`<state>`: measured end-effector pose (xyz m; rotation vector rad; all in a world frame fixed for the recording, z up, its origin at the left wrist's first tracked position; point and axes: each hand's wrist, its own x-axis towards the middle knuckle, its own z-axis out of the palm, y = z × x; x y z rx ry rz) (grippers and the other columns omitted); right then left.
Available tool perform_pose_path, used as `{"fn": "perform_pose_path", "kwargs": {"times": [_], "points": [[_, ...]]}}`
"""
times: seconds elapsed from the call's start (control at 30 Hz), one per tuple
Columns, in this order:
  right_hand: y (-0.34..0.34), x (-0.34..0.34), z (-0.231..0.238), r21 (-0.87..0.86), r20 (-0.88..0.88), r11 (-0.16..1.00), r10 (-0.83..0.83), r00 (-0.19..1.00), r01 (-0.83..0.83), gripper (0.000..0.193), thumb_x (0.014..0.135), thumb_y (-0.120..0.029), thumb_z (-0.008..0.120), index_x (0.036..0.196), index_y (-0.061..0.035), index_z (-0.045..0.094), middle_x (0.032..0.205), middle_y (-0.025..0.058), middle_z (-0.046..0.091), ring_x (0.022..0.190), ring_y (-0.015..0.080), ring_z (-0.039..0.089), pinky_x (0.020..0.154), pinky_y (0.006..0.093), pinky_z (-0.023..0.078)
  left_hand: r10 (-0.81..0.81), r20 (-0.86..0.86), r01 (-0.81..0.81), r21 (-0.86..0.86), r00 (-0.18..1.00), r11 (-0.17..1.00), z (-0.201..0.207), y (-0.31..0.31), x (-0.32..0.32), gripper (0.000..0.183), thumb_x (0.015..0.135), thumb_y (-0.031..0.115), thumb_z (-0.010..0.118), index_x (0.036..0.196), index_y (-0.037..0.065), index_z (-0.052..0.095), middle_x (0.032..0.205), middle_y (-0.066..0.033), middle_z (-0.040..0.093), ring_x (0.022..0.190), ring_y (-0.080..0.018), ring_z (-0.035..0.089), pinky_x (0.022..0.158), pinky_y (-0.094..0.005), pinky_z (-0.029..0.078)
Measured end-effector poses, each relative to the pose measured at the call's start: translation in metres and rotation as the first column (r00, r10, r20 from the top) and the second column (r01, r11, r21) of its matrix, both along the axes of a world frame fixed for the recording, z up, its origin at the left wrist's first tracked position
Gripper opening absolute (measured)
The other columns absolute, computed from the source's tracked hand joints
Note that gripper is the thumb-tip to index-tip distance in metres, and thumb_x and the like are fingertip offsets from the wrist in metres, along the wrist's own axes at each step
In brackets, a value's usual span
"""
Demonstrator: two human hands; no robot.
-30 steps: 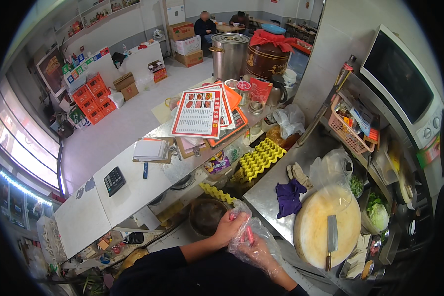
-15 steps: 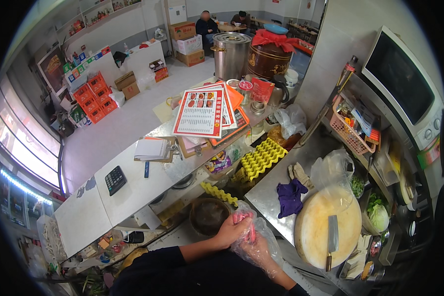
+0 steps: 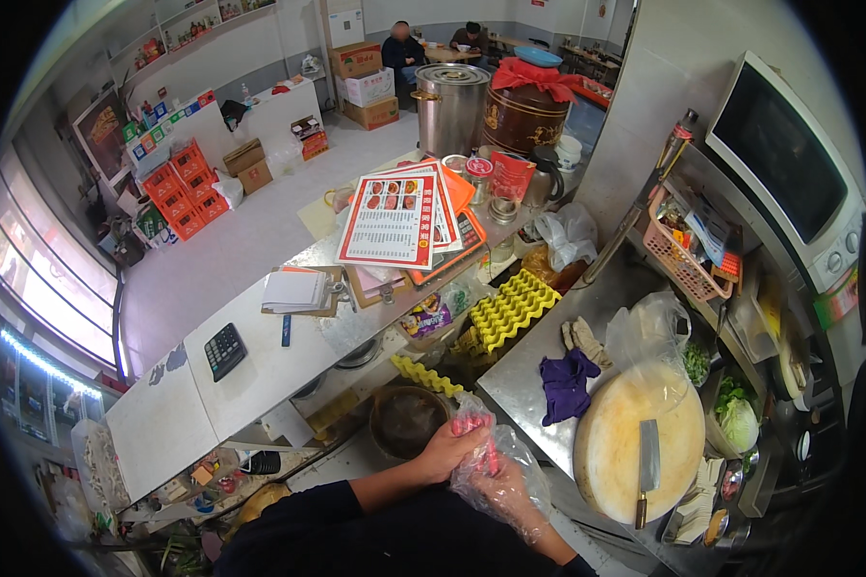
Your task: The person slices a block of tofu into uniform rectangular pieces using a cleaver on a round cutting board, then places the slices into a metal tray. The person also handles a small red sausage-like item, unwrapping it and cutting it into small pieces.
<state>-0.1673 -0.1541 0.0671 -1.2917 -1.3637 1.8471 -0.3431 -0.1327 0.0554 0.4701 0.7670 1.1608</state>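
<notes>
Low in front of my body, both hands are closed on a crinkled clear plastic bag (image 3: 539, 473). Something pinkish-red (image 3: 492, 458) shows through the plastic between them; its kind cannot be made out. My left hand (image 3: 451, 452) wraps round the bag's upper left side. Clear film lies over my right hand (image 3: 506, 487) down to the wrist, and its fingers curl against the pinkish-red contents. Just beyond my left hand stands a dark round pot (image 3: 406, 423). To the right, a cleaver (image 3: 649, 462) rests on a round chopping board (image 3: 595, 471).
A purple cloth (image 3: 566, 385) and gloves (image 3: 585, 341) lie on the steel table (image 3: 524, 385). Yellow egg trays (image 3: 515, 308) are stacked behind. The white counter (image 3: 178, 423) holds a calculator (image 3: 225, 352), clipboard (image 3: 298, 290) and menus (image 3: 390, 221). Two people sit at the back.
The bag's loose folds have shifted slightly around my hands. Both hands keep nearly the same place and grip.
</notes>
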Motion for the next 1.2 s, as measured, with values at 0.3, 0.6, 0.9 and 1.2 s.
{"fn": "perform_pose_path", "kwargs": {"times": [0.3, 0.6, 0.9, 1.2], "points": [[0.002, -0.005, 0.028, -0.131, -0.011, 0.991, 0.002, 1.0, -0.003, 0.028, 0.089, -0.012, 0.073, 0.114, -0.0002, 0.07, 0.098, 0.002, 0.071, 0.086, 0.0134, 0.066, 0.079, 0.0308, 0.055, 0.005, 0.058, -0.003, -0.043, 0.998, 0.999, -0.008, -0.004, 0.0, 0.025, 0.11, 0.025, 0.058, 0.129, 0.008, 0.061, 0.111, -0.0006, 0.067, 0.098, -0.0111, 0.066, 0.087, -0.0316, 0.056], [0.002, -0.004, 0.055, -0.311, -0.053, 0.95, -0.013, 0.998, -0.004, 0.04, 0.098, -0.032, 0.075, 0.118, 0.001, 0.068, 0.101, 0.0041, 0.071, 0.086, 0.0122, 0.065, 0.077, 0.0286, 0.054, 0.099, 0.123, -0.067, -0.241, 0.987, 0.968, -0.017, -0.006, 0.0, 0.034, 0.11, 0.036, 0.058, 0.13, 0.008, 0.06, 0.115, -0.0037, 0.067, 0.103, -0.015, 0.067, 0.091, -0.0359, 0.058], [0.003, 0.007, 0.058, -0.581, -0.059, 0.801, -0.214, 0.975, 0.141, 0.033, 0.101, -0.035, 0.071, 0.108, -0.0026, 0.068, 0.077, -0.0009, 0.063, 0.054, 0.0084, 0.049, 0.048, 0.0256, 0.04, 0.146, 0.176, -0.097, -0.261, 0.973, 0.961, -0.028, -0.003, -0.01, 0.042, 0.109, 0.037, 0.058, 0.141, 0.01, 0.055, 0.129, -0.0084, 0.065, 0.113, -0.0209, 0.066, 0.097, -0.0406, 0.058], [-0.002, -0.008, 0.026, -0.161, 0.14, 0.977, -0.118, 0.983, 0.14, 0.027, 0.098, -0.025, 0.073, 0.113, -0.0035, 0.067, 0.075, -0.0028, 0.062, 0.06, 0.007, 0.052, 0.053, 0.0252, 0.041, 0.135, -0.091, -0.149, -0.179, 0.987, 0.972, -0.032, -0.009, 0.007, 0.054, 0.105, 0.023, 0.068, 0.15, 0.014, 0.041, 0.132, -0.0053, 0.058, 0.114, -0.0173, 0.061, 0.094, -0.0372, 0.057]]}}
